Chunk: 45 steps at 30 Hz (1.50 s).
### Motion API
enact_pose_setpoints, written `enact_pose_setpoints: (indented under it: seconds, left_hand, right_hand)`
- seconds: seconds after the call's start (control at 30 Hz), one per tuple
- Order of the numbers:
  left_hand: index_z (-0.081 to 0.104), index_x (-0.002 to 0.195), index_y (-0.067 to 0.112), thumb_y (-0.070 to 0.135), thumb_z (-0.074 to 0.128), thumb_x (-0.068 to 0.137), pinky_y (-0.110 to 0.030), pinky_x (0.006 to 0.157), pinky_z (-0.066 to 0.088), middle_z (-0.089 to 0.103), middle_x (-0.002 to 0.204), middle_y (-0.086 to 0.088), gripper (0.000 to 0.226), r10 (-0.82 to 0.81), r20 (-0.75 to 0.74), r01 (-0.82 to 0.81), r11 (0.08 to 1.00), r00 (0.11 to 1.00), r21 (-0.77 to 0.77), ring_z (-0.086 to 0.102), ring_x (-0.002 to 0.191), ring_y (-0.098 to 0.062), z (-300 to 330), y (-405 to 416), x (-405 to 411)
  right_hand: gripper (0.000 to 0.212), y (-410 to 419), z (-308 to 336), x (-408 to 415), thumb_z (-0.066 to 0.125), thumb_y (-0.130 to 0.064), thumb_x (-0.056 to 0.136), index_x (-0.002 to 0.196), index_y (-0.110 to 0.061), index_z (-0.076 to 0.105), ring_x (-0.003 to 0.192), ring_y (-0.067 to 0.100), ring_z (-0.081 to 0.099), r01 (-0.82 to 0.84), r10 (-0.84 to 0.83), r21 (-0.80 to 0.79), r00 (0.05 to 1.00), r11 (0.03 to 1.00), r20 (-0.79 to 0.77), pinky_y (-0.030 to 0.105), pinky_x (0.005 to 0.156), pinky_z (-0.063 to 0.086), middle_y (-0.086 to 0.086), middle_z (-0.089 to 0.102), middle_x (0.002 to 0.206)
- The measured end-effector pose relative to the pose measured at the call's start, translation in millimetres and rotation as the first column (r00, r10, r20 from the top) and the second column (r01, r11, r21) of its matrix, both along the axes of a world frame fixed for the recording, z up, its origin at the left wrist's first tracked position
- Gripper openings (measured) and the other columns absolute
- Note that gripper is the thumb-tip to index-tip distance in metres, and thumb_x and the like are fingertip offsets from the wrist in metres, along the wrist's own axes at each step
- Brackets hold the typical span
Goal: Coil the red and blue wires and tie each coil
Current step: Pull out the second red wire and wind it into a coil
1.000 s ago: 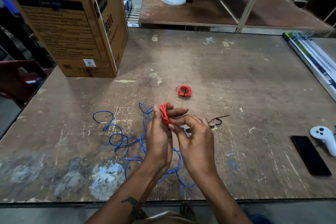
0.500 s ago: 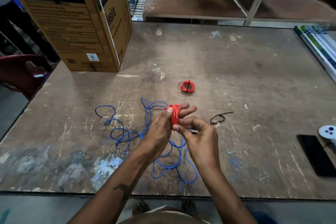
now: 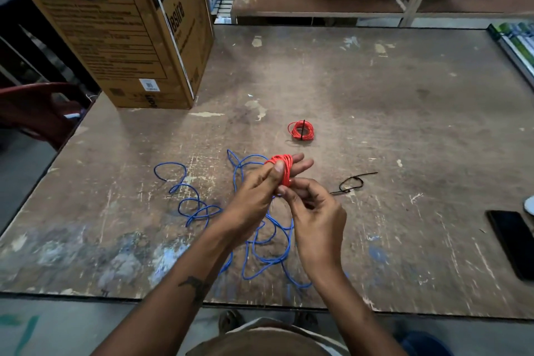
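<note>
A red wire coil (image 3: 281,167) sits wound around the outstretched fingers of the left hand (image 3: 257,196), held up above the desk (image 3: 375,89) near its front middle, and the left thumb presses on the loops from the near side. The right hand (image 3: 315,211) is just beside it, thumb and forefinger pinching the lower edge of the same coil while the other fingers curl loosely in the palm. Beneath both hands the blue wire (image 3: 199,208) lies loose and tangled on the desk, its loops spreading leftward and toward the front edge. Farther back from the hands a second red coil (image 3: 301,130) rests flat on the desk, with a thin black tie across its windings. To the right of the hands lies a loose black tie (image 3: 351,183), knotted into a small loop with its ends sticking out. A black phone (image 3: 513,243) lies near the right edge of the desk, with a white object only partly in view just beyond it. A large cardboard box (image 3: 121,32) stands on the far left corner, and a stack of long packaged items (image 3: 517,43) runs along the far right edge.
</note>
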State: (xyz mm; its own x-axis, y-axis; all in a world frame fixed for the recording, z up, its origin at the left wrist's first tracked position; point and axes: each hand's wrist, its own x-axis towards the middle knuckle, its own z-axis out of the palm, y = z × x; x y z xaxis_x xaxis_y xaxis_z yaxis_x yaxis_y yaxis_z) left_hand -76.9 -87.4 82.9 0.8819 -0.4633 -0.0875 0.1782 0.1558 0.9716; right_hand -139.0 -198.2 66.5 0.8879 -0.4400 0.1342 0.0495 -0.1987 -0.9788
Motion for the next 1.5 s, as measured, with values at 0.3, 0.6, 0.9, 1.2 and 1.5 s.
enact_pose_setpoints:
  seconds: [0.3, 0.6, 0.9, 1.2, 1.5]
  left_hand:
    - [0.043, 0.156, 0.003, 0.033, 0.022, 0.108, -0.046, 0.131, 0.023, 0.061, 0.152, -0.010, 0.061, 0.173, -0.189, -0.210, 0.958, 0.967, -0.196, 0.045, 0.151, -0.024, -12.2, -17.0, -8.9]
    - [0.053, 0.149, 0.020, 0.028, 0.042, 0.109, -0.036, 0.124, 0.038, 0.061, 0.152, -0.002, 0.042, 0.091, -0.121, -0.089, 0.996, 0.988, 0.022, 0.052, 0.145, -0.009, -32.2, -10.9, 0.6]
    - [0.070, 0.116, 0.017, 0.036, 0.048, 0.109, -0.034, 0.104, 0.049, 0.074, 0.120, -0.004, 0.030, 0.176, 0.226, -0.264, 0.847, 0.958, 0.462, 0.066, 0.113, -0.019, -38.0, -29.8, -4.1]
    - [0.058, 0.147, 0.012, 0.024, 0.027, 0.113, -0.028, 0.118, 0.036, 0.066, 0.147, -0.002, 0.048, 0.210, -0.397, -0.292, 0.944, 0.893, -0.157, 0.054, 0.143, -0.010, -39.5, -22.1, -5.9]
    - [0.075, 0.112, 0.015, 0.044, 0.044, 0.110, -0.041, 0.083, 0.057, 0.077, 0.105, -0.016, 0.042, 0.159, 0.160, -0.212, 0.885, 0.974, 0.415, 0.068, 0.089, -0.021, -51.5, -16.9, 3.1]
  right_hand:
    - [0.011, -0.7, -11.7, 14.3, 0.076, -0.026, 0.096, 0.107, -0.023, 0.077, 0.088, 0.016, 0.075, 0.038, -0.022, -0.312, 0.998, 0.949, 0.055, 0.046, 0.079, 0.060, -0.007, 0.076, 0.096]
    - [0.028, 0.5, -34.2, 12.3, 0.068, -0.011, 0.101, 0.127, -0.016, 0.075, 0.085, 0.019, 0.065, 0.124, -0.119, -0.435, 0.992, 0.892, 0.039, 0.026, 0.078, 0.045, 0.003, 0.065, 0.096]
    - [0.028, -4.5, -53.8, 20.7, 0.067, -0.014, 0.102, 0.126, -0.020, 0.078, 0.094, 0.015, 0.072, 0.108, -0.127, -0.263, 0.990, 0.959, -0.057, 0.028, 0.082, 0.052, 0.003, 0.076, 0.104]
    - [0.021, -9.1, -43.3, 18.6, 0.074, -0.021, 0.099, 0.119, -0.023, 0.080, 0.070, 0.012, 0.058, 0.047, -0.078, -0.440, 0.996, 0.897, -0.052, 0.017, 0.066, 0.037, -0.006, 0.053, 0.080]
    - [0.028, 2.6, -54.9, 14.5, 0.070, -0.009, 0.098, 0.120, -0.022, 0.081, 0.075, 0.011, 0.063, 0.140, -0.167, -0.320, 0.984, 0.937, -0.059, 0.026, 0.073, 0.049, 0.002, 0.064, 0.086]
